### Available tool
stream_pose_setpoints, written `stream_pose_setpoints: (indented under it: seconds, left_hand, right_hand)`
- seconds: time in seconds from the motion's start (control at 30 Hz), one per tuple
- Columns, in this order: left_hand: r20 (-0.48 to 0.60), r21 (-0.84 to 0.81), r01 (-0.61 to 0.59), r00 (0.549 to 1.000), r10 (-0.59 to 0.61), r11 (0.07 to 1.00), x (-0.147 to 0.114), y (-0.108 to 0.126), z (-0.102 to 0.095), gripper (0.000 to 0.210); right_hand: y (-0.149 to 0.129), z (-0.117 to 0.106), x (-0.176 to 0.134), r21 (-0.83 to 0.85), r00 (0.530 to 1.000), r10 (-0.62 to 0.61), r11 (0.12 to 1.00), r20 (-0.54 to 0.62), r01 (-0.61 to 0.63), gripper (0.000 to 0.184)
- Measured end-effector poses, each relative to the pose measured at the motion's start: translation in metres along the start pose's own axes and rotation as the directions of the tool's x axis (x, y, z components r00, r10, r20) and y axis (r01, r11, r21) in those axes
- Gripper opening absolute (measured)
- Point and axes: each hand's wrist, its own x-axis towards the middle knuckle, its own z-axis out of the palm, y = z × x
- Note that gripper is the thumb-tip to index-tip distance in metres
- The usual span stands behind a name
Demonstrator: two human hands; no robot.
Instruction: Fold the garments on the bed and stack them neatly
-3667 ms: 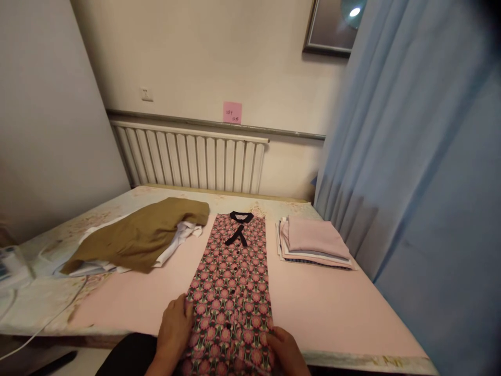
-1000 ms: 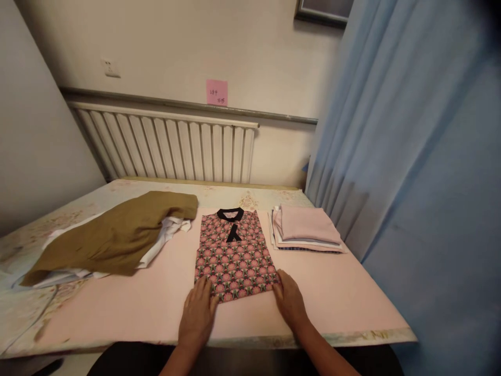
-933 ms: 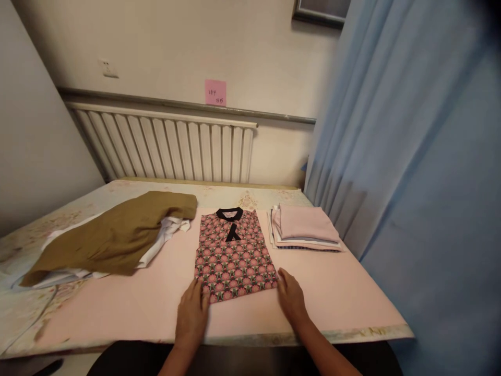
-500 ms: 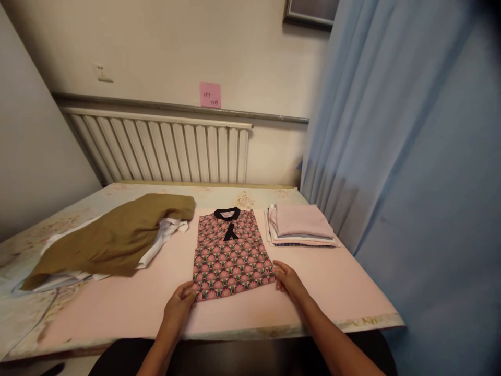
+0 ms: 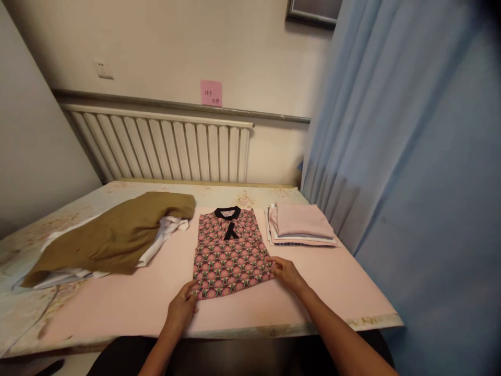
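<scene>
A folded floral-patterned shirt (image 5: 229, 266) with a black collar and black neck tie lies flat before me, collar pointing away. At its lower left corner my left hand (image 5: 182, 308) pinches the hem between thumb and fingers. My right hand (image 5: 288, 273) has the lower right edge, its index finger resting on top of the cloth and the thumb side partly hidden. The shirt rests on a pink cloth (image 5: 152, 303) spread over the table.
To the right stands a stack of folded garments (image 5: 303, 220), a pink one on top. On the left lies a loose heap with an olive-brown garment (image 5: 113, 237) over white ones. A radiator (image 5: 164, 146) lines the wall behind; a blue curtain (image 5: 352, 136) hangs on the right.
My right hand has shifted slightly inward, its index finger now further over the shirt's edge. My left hand stays at the lower left corner. The shirt has hardly moved.
</scene>
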Motion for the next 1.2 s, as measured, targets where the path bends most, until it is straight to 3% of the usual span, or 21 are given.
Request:
stream_pose_setpoints:
  seconds: [0.13,0.3,0.43,0.67,1.03,1.2]
  left_hand:
    - [0.011,-0.006,-0.01,1.0,0.01,1.0,0.003,-0.006,0.001,0.05]
    - [0.026,0.024,-0.013,1.0,0.012,1.0,0.004,-0.009,0.001,0.047]
    - [0.012,0.022,-0.028,1.0,0.028,0.999,0.002,-0.009,0.001,0.047]
    - [-0.008,0.062,-0.057,0.998,0.058,0.996,-0.003,-0.007,0.001,0.046]
    - [-0.016,0.089,-0.053,0.998,0.054,0.995,-0.008,-0.001,-0.001,0.047]
    - [-0.013,0.072,-0.051,0.999,0.052,0.996,-0.009,0.0,0.0,0.046]
  right_hand:
    - [0.01,0.0,-0.004,0.018,0.996,0.067,0.998,0.062,-0.068,0.035]
    - [0.02,-0.007,-0.014,0.094,0.973,0.136,0.983,0.187,-0.156,0.055]
    - [0.024,-0.007,-0.018,0.139,0.977,0.149,0.976,0.151,-0.171,0.062]
    - [0.026,-0.003,-0.021,0.147,0.975,0.182,0.969,0.126,-0.2,0.032]
    - [-0.024,-0.003,-0.003,0.108,0.97,-0.097,0.991,0.222,0.075,0.035]
    - [-0.035,0.005,0.003,0.05,0.963,-0.142,0.99,0.227,0.134,0.038]
